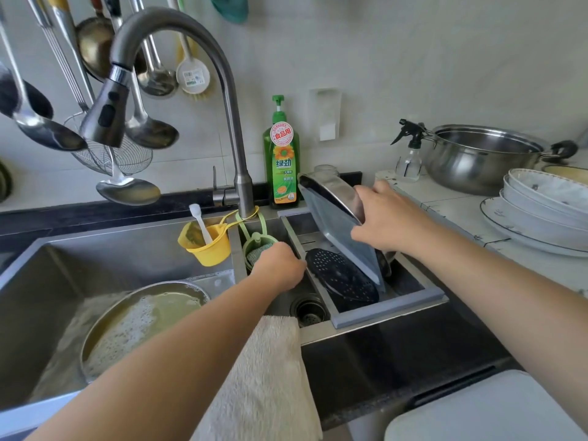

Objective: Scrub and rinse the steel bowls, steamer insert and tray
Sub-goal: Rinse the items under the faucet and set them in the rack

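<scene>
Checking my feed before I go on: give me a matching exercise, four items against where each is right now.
Items:
1. tray
2. perforated steamer insert
3. steel bowl
4. green scrubber

Places:
A. full of suds in the left basin
B. lying in the drain rack
C. held tilted by the right hand
D. in the hanging green holder, at the left hand

Pairs: 1-C, 2-B, 3-A, 4-D

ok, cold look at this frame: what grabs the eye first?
The right hand holds a steel tray tilted on edge in the drain rack over the right basin, with the perforated steamer insert leaning beside it. The left hand reaches to the green scrubber holder hung below the faucet. In the left basin sits a steel bowl of foamy, yellowish water.
</scene>
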`<state>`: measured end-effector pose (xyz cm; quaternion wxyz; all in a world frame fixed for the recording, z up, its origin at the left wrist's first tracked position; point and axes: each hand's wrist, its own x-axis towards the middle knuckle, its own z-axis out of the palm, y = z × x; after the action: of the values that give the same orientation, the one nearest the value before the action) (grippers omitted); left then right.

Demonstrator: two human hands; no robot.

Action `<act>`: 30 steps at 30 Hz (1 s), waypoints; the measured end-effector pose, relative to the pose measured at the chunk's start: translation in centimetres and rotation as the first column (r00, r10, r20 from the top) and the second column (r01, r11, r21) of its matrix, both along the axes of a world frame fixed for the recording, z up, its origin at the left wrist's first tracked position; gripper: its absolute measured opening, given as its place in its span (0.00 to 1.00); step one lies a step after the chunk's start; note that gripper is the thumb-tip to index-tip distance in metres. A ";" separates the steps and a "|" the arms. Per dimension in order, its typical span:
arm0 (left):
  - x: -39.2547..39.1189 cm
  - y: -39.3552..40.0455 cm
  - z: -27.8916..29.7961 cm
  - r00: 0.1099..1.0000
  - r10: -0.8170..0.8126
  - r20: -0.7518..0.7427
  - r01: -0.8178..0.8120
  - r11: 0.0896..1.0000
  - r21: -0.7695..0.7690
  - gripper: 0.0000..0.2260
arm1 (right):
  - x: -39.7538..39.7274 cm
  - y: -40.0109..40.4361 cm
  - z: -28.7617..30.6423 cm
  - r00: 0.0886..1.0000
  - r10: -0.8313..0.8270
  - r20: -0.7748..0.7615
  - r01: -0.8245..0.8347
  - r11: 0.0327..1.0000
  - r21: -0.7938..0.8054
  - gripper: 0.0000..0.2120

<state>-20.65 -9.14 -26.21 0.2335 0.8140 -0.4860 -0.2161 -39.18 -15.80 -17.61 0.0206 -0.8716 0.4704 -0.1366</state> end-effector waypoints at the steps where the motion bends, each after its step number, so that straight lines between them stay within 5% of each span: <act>1: 0.6 0.4 -0.1 1.000 -0.004 -0.011 0.003 1.000 -0.006 0.12 | 0.0 0.0 0.0 1.000 -0.009 0.006 0.009 1.000 -0.011 0.12; 4: 2.7 1.4 -0.1 0.996 0.049 -0.071 -0.055 0.996 -0.076 0.09 | 0.4 0.8 -0.4 0.999 -0.013 -0.049 0.008 0.996 -0.088 0.13; 10: 7.6 6.2 0.7 0.937 0.194 -0.291 -0.243 0.959 -0.144 0.09 | 4.0 5.2 -4.6 0.958 0.057 -0.281 -0.106 0.981 -0.164 0.36; 17: 14.4 12.7 -0.3 0.926 0.278 -0.254 -0.299 0.953 -0.044 0.07 | 7.4 6.6 -7.2 0.936 -0.086 -0.341 0.032 0.987 -0.160 0.47; 21: 19.2 16.3 -1.9 0.960 0.246 -0.134 -0.226 0.962 0.151 0.07 | 9.2 7.5 -5.6 0.924 -0.109 -0.367 0.129 0.991 0.030 0.56; 27: 26.1 19.8 -4.5 0.942 0.326 0.080 -0.334 0.882 0.333 0.09 | 19.1 9.5 -3.7 0.989 0.140 0.049 -0.141 0.989 0.032 0.32; 30: 29.0 20.7 -5.4 0.917 0.398 0.017 -0.359 0.807 0.469 0.13 | 24.4 9.9 -6.4 0.946 0.238 0.219 -0.280 0.942 0.185 0.23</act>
<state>8.37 11.61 -31.64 0.0906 0.9167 -0.2381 -0.3077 -14.73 -5.88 -23.99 0.1778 -0.9013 0.3587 -0.1655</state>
